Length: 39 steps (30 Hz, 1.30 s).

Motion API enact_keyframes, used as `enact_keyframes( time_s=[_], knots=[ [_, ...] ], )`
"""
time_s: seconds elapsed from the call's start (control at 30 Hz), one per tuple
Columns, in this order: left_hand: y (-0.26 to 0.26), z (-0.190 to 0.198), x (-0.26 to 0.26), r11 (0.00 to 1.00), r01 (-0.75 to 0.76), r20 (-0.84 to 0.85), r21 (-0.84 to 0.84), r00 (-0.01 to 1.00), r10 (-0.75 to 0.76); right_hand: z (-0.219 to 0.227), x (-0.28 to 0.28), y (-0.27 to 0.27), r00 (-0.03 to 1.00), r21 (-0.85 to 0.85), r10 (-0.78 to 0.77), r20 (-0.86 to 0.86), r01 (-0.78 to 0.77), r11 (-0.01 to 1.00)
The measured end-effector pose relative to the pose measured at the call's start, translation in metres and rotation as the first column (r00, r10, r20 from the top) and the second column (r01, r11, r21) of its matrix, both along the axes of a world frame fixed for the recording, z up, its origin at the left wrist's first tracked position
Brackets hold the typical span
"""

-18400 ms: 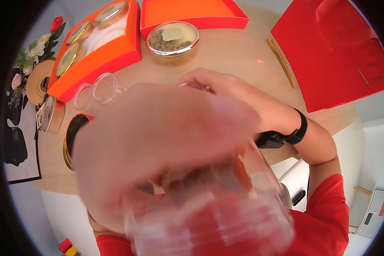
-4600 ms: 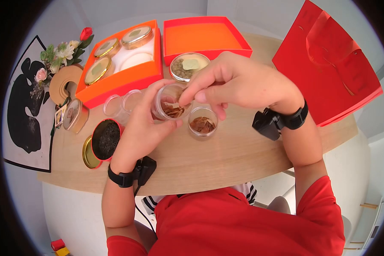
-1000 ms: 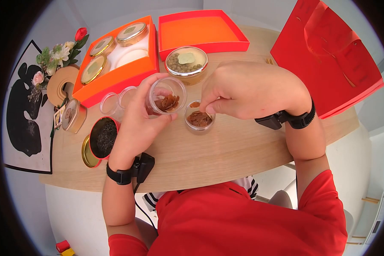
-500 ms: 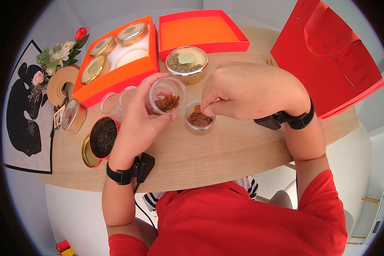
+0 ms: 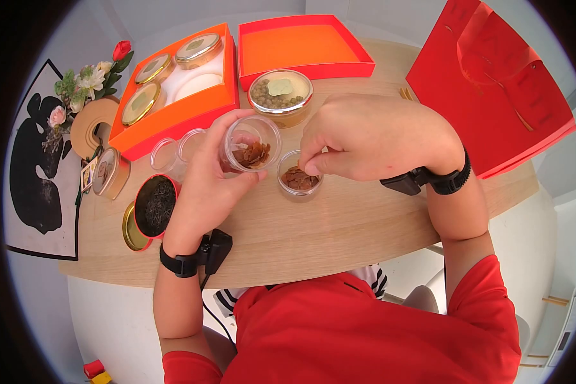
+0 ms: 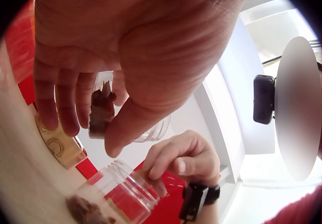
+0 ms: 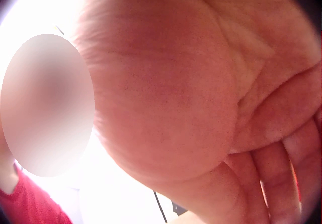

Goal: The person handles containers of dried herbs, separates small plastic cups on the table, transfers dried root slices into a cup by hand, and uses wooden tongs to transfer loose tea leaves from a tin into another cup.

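The left hand (image 5: pixel 210 182) grips a clear round jar (image 5: pixel 272 137), tilted, with brown flakes (image 5: pixel 253 154) inside. In the left wrist view, the thumb and fingers of the left hand (image 6: pixel 126 68) surround this jar. Another clear jar (image 5: pixel 299 194) stands upright on the table, holding brown flakes (image 5: pixel 300 180). At its mouth is the right hand (image 5: pixel 381 137), thumb and forefinger bent downward; whether they pinch a flake is hidden. The left wrist view shows fingers of the right hand (image 6: pixel 183 158) at the standing jar's mouth (image 6: pixel 133 189). Mostly palm of the right hand (image 7: pixel 171 93) fills the right wrist view.
An orange box (image 5: pixel 173 109) with gold-lidded jars and its lid (image 5: pixel 301 48) lie behind. Nearby are a jar of greenish balls (image 5: pixel 278 102), a red bag (image 5: pixel 486 96), empty clear jars (image 5: pixel 164 155), a dark-filled tin (image 5: pixel 157 206) and flowers (image 5: pixel 89 80).
Since about half a second ago, the right fingertips have shifted slightly at the standing jar's mouth, and the orange flake that stuck up there is lower or covered. The left hand and its jar have stayed put.
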<state>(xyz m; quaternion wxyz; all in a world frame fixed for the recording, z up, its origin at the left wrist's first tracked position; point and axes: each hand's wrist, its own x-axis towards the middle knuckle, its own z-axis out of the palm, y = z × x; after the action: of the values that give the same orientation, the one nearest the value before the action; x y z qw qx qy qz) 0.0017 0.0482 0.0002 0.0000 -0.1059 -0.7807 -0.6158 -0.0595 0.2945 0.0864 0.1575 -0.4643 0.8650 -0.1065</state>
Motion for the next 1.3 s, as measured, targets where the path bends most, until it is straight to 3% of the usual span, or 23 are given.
enact_keyframes(
  time_s=[0.13, 0.27, 0.4, 0.5, 0.57, 0.6, 0.67, 0.7, 0.77, 0.8, 0.9, 1.0, 1.3],
  knots=[
    [-0.003, -0.007, -0.001, 0.999, -0.005, -0.084, -0.043, 0.996, 0.001, 0.001, 0.001, -0.001, 1.000, 0.004, -0.007, 0.013, 0.007, 1.000],
    [-0.002, -0.005, -0.001, 0.998, -0.010, -0.090, -0.066, 0.996, 0.004, -0.004, 0.001, 0.002, 1.000, -0.064, -0.005, 0.028, 0.007, 0.998],
    [-0.002, -0.002, 0.000, 0.999, 0.012, -0.058, -0.034, 0.998, -0.014, 0.001, 0.003, 0.001, 1.000, -0.030, -0.004, 0.000, 0.004, 1.000],
    [-0.003, -0.002, -0.001, 0.999, 0.036, -0.071, -0.028, 0.997, -0.038, 0.009, 0.010, 0.001, 0.997, -0.042, -0.069, -0.029, 0.068, 0.997],
    [-0.003, -0.004, -0.001, 0.998, 0.044, -0.111, -0.037, 0.993, -0.048, 0.003, 0.011, 0.003, 0.998, -0.418, 0.006, -0.055, -0.028, 0.908],
    [-0.002, -0.004, -0.002, 0.999, 0.048, -0.116, -0.013, 0.992, -0.050, 0.001, 0.012, 0.001, 0.998, -0.419, 0.006, -0.055, -0.029, 0.908],
    [-0.001, -0.005, -0.001, 0.998, 0.056, -0.122, 0.009, 0.991, -0.054, -0.002, 0.016, -0.006, 0.985, -0.569, 0.092, -0.149, -0.162, 0.807],
    [0.000, -0.005, -0.001, 0.999, 0.049, -0.137, 0.011, 0.989, -0.047, -0.006, 0.021, -0.008, 0.985, -0.569, 0.090, -0.150, -0.161, 0.806],
    [0.000, -0.006, -0.001, 0.999, 0.042, -0.154, 0.012, 0.987, -0.040, -0.015, 0.030, -0.011, 0.943, -0.500, -0.006, -0.332, -0.170, 0.849],
    [0.000, -0.006, -0.001, 0.999, 0.045, -0.138, 0.020, 0.990, -0.041, -0.019, 0.029, -0.013, 0.927, -0.400, 0.066, -0.368, -0.222, 0.889],
    [0.000, -0.005, -0.001, 0.999, 0.045, -0.123, 0.026, 0.992, -0.042, -0.033, 0.033, -0.020, 0.912, -0.404, 0.056, -0.405, -0.234, 0.884],
    [0.000, -0.005, -0.002, 0.999, 0.046, -0.123, 0.028, 0.991, -0.043, -0.039, 0.033, -0.025, 0.912, -0.291, 0.063, -0.405, -0.194, 0.937],
    [-0.001, -0.007, -0.001, 0.999, 0.037, -0.144, -0.033, 0.989, -0.042, -0.053, 0.029, -0.030, 0.939, -0.337, 0.061, -0.338, -0.182, 0.924]
  ],
)
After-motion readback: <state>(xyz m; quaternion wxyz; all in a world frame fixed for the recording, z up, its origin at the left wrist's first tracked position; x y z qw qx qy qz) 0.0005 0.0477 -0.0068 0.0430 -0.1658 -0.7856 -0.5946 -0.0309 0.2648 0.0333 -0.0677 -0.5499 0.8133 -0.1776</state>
